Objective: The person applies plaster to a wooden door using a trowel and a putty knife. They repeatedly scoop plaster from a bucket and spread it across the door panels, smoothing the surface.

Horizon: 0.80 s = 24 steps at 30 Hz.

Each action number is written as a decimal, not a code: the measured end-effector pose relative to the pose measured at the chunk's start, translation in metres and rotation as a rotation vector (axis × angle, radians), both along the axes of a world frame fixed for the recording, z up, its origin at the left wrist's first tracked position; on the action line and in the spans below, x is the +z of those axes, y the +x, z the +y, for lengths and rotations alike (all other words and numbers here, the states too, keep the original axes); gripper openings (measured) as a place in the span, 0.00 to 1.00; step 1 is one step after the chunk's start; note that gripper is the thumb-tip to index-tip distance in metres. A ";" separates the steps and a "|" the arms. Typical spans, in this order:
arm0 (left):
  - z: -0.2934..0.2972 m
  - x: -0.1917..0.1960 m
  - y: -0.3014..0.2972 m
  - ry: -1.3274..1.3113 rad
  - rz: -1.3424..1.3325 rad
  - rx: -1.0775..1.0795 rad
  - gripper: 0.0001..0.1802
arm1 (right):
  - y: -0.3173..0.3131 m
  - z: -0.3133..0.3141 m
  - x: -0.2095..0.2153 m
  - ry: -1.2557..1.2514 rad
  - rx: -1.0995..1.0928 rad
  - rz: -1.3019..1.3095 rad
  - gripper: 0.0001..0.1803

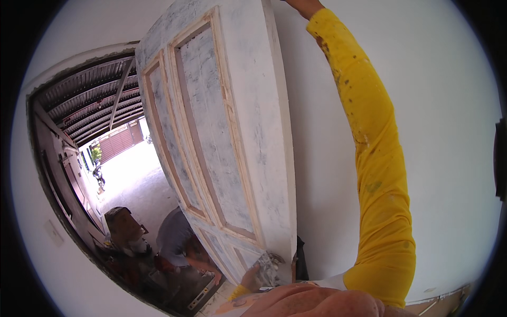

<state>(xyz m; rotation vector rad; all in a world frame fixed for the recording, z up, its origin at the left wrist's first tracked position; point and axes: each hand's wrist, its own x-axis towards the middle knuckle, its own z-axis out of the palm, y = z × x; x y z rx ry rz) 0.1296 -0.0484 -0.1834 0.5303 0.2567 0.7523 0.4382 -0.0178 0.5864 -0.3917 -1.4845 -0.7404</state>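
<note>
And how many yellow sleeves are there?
2: the long right sleeve, raised beside the door, and the left sleeve, mostly hidden, at the bottom.

The person's right hand [303, 6], in a paint-flecked yellow sleeve [377, 142], is cut off by the upper edge, so its fingers and grip cannot be told. Left of it, the top of the white-and-grey panelled door [253, 105] is cut off too. Crinkled clear plastic [266, 269] beside the left hand [251, 278] obscures what it covers; a blurred stretch of bare skin [317, 304] hides the left forearm. Beyond that hand, the door partly covers a grey-shirted person [174, 238].
</note>
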 end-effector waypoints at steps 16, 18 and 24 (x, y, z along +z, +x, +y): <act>0.002 -0.001 -0.003 0.007 0.004 -0.025 0.35 | 0.014 0.003 0.006 -0.013 0.010 -0.060 0.25; 0.002 -0.001 -0.004 -0.004 -0.001 -0.031 0.35 | 0.003 0.006 0.022 0.099 -0.089 -0.097 0.23; 0.000 -0.002 -0.006 0.010 -0.028 -0.046 0.35 | 0.017 -0.015 -0.055 -0.051 -0.178 -0.106 0.21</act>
